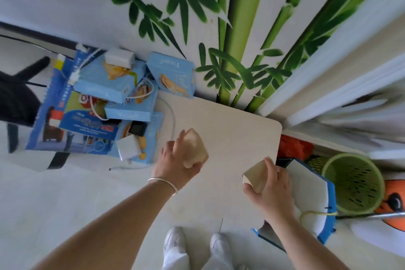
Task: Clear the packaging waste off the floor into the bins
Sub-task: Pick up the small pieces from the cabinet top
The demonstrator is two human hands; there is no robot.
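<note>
My left hand (177, 160) grips a small tan cardboard box (195, 147) held above the floor in the middle of the view. My right hand (270, 188) grips a second small tan box (255, 174), just left of an open blue paper bag (311, 184) with a white inside. A green perforated bin (355, 182) stands right of the bag. A heap of light-blue biscuit boxes (122, 85), white adapters and cables lies on the floor at the left, by the wall.
A pale board (230, 127) lies flat on the floor under my hands. An orange bag (295, 144) sits behind the blue bag. A black chair base (19, 94) is at far left. My white shoes (197, 245) are at the bottom.
</note>
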